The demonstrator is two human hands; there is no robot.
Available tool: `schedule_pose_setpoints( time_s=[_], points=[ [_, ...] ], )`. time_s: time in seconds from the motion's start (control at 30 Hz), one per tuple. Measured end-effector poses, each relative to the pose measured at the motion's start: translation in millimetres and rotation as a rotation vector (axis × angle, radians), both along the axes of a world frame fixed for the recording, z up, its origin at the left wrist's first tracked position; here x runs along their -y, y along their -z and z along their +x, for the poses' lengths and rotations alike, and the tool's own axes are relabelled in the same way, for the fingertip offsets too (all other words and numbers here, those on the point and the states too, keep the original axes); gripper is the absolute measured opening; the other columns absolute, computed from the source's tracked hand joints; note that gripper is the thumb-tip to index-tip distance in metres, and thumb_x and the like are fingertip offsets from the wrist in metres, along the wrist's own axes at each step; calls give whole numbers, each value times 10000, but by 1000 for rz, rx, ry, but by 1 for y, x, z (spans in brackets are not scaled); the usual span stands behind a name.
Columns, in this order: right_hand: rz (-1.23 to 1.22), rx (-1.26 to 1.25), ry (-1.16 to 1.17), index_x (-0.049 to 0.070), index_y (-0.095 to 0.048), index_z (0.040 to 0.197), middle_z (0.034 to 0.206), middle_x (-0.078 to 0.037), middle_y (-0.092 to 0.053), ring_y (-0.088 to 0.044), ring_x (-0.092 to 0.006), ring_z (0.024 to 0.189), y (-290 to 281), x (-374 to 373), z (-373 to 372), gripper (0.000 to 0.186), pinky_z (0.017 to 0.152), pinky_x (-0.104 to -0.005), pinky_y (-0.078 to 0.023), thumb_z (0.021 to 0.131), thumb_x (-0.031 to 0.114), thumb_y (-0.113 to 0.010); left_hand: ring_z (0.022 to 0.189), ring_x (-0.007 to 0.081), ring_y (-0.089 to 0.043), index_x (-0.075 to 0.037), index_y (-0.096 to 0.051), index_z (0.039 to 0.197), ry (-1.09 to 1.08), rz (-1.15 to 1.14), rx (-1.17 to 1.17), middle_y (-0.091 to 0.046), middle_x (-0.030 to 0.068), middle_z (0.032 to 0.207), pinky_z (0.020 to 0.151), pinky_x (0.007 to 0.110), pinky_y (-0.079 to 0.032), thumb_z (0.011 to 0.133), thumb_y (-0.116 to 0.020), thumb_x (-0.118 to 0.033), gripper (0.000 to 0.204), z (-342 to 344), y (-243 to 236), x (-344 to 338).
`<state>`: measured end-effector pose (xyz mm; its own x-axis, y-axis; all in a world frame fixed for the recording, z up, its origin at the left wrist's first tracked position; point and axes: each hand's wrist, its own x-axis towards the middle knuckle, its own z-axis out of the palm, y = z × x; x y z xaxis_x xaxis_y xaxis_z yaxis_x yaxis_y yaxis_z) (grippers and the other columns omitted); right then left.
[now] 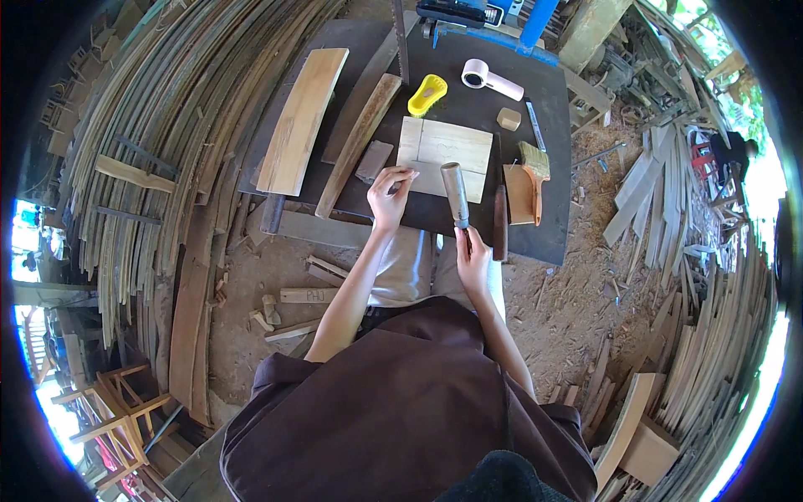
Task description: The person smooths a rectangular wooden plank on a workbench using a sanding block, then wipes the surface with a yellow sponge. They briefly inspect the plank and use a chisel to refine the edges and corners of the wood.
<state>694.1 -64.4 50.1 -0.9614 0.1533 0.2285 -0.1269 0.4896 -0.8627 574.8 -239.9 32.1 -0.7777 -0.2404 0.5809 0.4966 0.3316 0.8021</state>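
Observation:
A pale, flat wooden board (458,149) with lines across it lies on the dark table (544,243) in front of me. My left hand (388,199) is at its near left corner, thumb and fingers pinched together; whatever is between them is too small to make out. In my right hand (474,255) is a wooden mallet (455,191) with a cylindrical head, held upright over the board's near edge. Beside the left hand sits a grey-brown block (375,161). A long tool with a dark wooden handle (500,226) lies just right of the mallet.
At left on the table rest a pale plank (305,121) and a wooden bar (360,144). Beyond the board are a yellow brush (427,95), a pale handheld fan (502,85) and a small block (508,119). A paintbrush (536,171) lies right. Stacked timber strips (201,109) flank the table.

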Motion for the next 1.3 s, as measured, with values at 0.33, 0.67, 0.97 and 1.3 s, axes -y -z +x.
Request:
schedule_pose_setpoints(
  time_s=[0.33, 0.67, 0.97, 1.3],
  points=[
    [-12, -34, -4, -36, -616, 1051, 796, -242, -638, -657, -348, 665, -1, 1, 0, 159, 583, -351, -466, 972, 100, -595, 805, 187, -704, -5, -727, 851, -21, -8, -17, -723, 104, 920, 696, 271, -559, 778, -759, 53, 98, 1, -4, -1],
    [-15, -40, -13, -35, -615, 1026, 738, -226, -614, -597, -289, 563, 3, 1, 0, 151, 529, -339, -439, 973, 106, -598, 803, 176, -693, -16, -738, 862, -23, 7, 23, -723, 97, 924, 694, 268, -546, 778, -765, 37, 103, -1, -2, -2],
    [-16, -51, -41, -32, -608, 1013, 757, -233, -617, -613, -331, 597, -1, 3, -1, 134, 545, -351, -451, 969, 94, -596, 806, 160, -684, -23, -742, 892, 6, -5, 27, -719, 89, 941, 700, 262, -529, 795, -752, 26, 109, -1, -3, -4],
    [18, -123, -163, -23, -575, 1019, 845, -239, -631, -640, -432, 766, 9, 16, -8, 116, 599, -445, -481, 962, 77, -592, 794, 165, -674, -38, -740, 924, -24, -75, 73, -708, 81, 977, 693, 262, -518, 723, -627, 137, 289, -2, -7, 0]
  ],
)
